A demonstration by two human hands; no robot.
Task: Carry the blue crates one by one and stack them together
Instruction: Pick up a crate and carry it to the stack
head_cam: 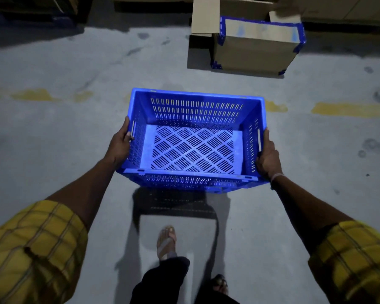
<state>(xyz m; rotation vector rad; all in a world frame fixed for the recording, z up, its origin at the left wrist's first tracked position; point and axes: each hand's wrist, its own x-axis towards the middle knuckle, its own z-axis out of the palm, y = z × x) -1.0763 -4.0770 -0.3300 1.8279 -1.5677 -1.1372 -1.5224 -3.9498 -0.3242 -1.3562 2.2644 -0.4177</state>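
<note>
Two hands carry one blue crate (193,141) above the floor (53,132): left hand (120,144) and right hand (268,157) are each closed on a short-side handle slot. Keep the rim level and both grips even while walking. Crate is empty. No stack is visible. Ahead, near the floor's far edge, sits a cardboard box (253,52); contents cannot be told.

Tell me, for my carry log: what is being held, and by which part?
The blue crate, empty, held by its two short ends: left hand and right hand at the handle slots.

Both arms outstretched; left hand (121,144) and right hand (268,157) seemingly closed in grip.
</note>
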